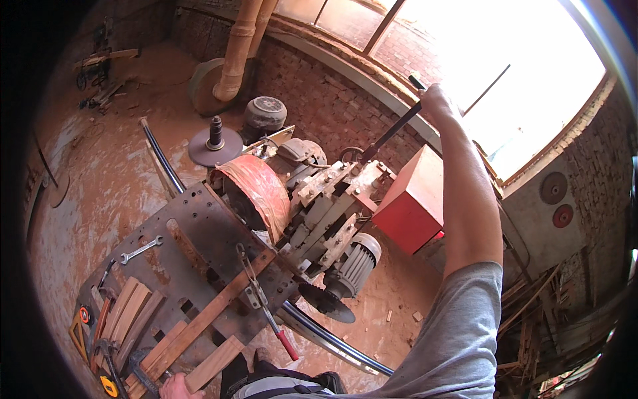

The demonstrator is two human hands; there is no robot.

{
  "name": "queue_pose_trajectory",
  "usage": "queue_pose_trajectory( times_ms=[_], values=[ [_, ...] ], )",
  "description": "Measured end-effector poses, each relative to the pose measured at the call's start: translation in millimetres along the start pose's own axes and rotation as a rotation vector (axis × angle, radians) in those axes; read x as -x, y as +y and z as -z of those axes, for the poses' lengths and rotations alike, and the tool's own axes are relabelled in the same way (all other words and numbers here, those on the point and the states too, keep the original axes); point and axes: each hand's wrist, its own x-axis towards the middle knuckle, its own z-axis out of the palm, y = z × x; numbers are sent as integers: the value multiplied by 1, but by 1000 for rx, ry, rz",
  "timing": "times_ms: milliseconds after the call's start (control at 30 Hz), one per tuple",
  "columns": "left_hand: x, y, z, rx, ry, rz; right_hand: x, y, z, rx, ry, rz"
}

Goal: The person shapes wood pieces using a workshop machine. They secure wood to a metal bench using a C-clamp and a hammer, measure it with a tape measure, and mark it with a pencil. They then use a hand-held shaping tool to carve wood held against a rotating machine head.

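Note:
My right arm is raised toward the window, and my right hand [437, 103] is wrapped round the upper end of a long dark lever [395, 131], which slants down to the woodworking machine [323, 216]. At the lower edge my left hand [178, 388], partly cut off, closes at the near end of a short wooden block [216, 363]. Next to it a C-clamp [141, 366] sits over a long wooden strip [207, 315] on the steel table [199, 229]. A toggle clamp [256, 296] with a red handle stands over the strip.
A toothed saw blade [327, 304] hangs below a grey motor [355, 265], close to the curved rail [332, 342]. A red box [413, 199] stands beside the machine. On the table lie a wrench [141, 249], several wood pieces [131, 312] and a tape measure [108, 386].

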Motion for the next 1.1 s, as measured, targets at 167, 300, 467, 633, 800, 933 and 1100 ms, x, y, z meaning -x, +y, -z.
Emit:
queue_pose_trajectory(
  times_ms=[167, 300, 467, 633, 800, 933, 1100],
  values=[
    [-2, -1, -4, 4, 12, 11, -1, 2, -6, 11, 79, 22],
    [-7, 6, 6, 27, -26, 43, 9, -4, 2, 15, 35, 28],
    [-13, 2, 8, 25, -12, 13, 10, -7, 3, 21, 24, 23],
    [-17, 1, 2, -12, 73, 42, -8, 1, -4, 34, -55, 21],
    [-20, 8, 15, 6, -38, 51, -19, 11, -11, -16, -95, 32],
    [-22, 2, 10, 0, -31, 34, -28, 17, -16, -51, -179, 16],
    [-25, 2, 7, -4, -31, 6, -37, 22, -29, -7, -162, 61]
  ],
)
